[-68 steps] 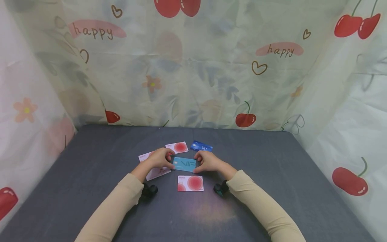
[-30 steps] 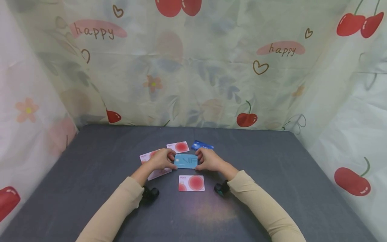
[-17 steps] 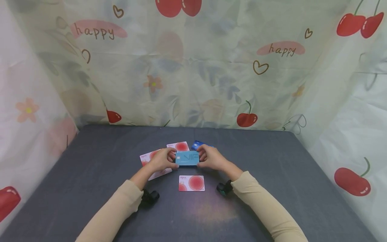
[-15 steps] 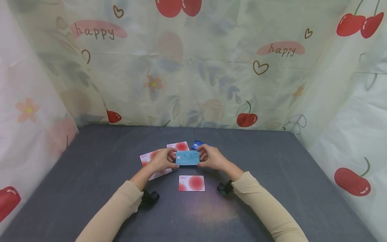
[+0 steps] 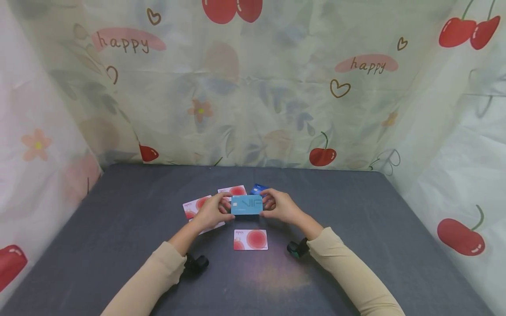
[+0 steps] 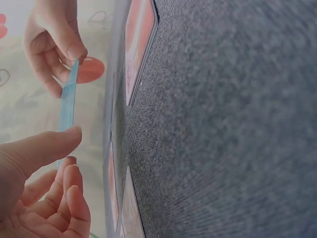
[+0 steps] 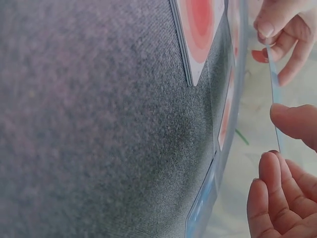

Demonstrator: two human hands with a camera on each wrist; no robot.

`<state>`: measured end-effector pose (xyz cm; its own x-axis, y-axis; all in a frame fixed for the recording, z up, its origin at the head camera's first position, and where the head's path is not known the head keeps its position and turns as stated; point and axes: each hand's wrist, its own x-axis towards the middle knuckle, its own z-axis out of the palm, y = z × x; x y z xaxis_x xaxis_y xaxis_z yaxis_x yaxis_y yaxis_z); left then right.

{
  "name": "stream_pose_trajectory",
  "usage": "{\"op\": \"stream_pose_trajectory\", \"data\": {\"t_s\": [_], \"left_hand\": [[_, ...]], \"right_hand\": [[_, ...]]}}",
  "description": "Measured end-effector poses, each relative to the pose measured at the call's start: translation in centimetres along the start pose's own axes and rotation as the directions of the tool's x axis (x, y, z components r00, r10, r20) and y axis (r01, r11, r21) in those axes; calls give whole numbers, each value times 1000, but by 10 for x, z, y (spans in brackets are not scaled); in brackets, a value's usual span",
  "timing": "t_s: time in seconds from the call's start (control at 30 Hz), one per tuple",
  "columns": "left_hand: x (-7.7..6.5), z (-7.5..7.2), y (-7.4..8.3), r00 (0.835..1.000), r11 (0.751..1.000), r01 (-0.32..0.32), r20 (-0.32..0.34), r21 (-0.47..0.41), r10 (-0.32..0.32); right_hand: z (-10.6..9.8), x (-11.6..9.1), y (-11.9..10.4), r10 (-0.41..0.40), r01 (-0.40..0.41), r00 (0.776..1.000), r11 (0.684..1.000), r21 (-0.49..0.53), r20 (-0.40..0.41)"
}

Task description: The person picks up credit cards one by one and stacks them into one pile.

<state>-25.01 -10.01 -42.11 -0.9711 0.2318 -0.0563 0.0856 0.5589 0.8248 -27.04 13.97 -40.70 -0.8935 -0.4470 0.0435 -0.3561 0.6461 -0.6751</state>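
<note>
Between the two hands a light blue VIP card (image 5: 247,205) is held up off the table, seen nearly edge-on in the left wrist view. My left hand (image 5: 211,211) pinches its left end between thumb and fingers. At its right end, my right hand (image 5: 281,206) pinches it the same way. Below it on the table lies a small stack of pink cards with red circles (image 5: 251,240); the right wrist view shows several layered edges. Behind the right hand, a dark blue card (image 5: 258,189) is partly covered.
Other pink cards lie flat: one at the back (image 5: 238,190), one at the left (image 5: 190,207), and another (image 5: 215,228) partly under the left hand. The dark grey table (image 5: 336,210) ends at a printed curtain (image 5: 253,123).
Both hands have raised the light blue card from near the table and moved it slightly back and right. The right hand now covers more of the dark blue card.
</note>
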Motion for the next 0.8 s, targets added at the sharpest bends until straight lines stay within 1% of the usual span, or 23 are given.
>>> {"op": "stream_pose_trajectory", "data": {"t_s": [0.23, 0.47, 0.7, 0.8], "left_hand": [[-5, 0, 0, 999, 999, -33, -13, -37, 33], [-8, -2, -1, 993, 992, -115, -20, -46, 114], [-11, -2, -2, 994, 993, -109, -10, -37, 109], [-12, -2, -2, 993, 993, -116, -7, -30, 116]], "right_hand": [[-1, -4, -1, -13, 13, 1000, 1000, 12, 0], [-2, -7, -3, 0, 0, 1000, 1000, 29, 5], [-3, -10, -3, 5, -5, 1000, 999, 41, 12], [-3, -11, -3, 0, 0, 1000, 999, 35, 11]]}}
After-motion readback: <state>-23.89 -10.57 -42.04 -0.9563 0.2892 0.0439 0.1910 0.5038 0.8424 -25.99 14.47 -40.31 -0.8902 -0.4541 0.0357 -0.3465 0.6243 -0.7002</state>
